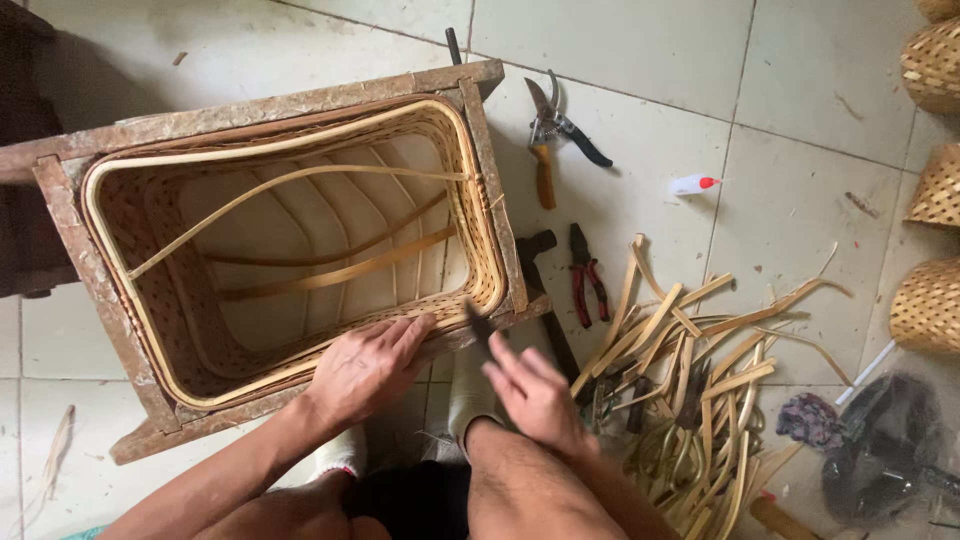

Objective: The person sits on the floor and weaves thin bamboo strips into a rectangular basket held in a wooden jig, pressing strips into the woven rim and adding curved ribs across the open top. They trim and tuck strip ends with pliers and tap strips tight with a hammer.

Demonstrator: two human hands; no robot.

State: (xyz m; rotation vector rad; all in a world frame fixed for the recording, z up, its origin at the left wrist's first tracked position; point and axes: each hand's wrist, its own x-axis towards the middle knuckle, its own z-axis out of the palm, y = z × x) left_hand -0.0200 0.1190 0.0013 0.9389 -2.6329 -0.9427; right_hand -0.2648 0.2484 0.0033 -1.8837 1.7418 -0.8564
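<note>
A rectangular woven bamboo basket [140,215] sits inside a rough wooden frame [70,215] on the tiled floor, with several thin bamboo strips bowed across its open middle. My left hand [368,368] rests flat on the near rim of the basket and frame, fingers spread. My right hand [535,395] is just right of it, blurred, gripping a small dark blade or tool [480,325] that points at the near right corner of the frame.
Pruning shears [552,135], red-handled pliers [586,275] and a hammer [543,290] lie right of the frame. A heap of bamboo strips [700,370] fills the lower right. Finished woven baskets [930,300] line the right edge. A small white tube [693,184] lies on the tiles.
</note>
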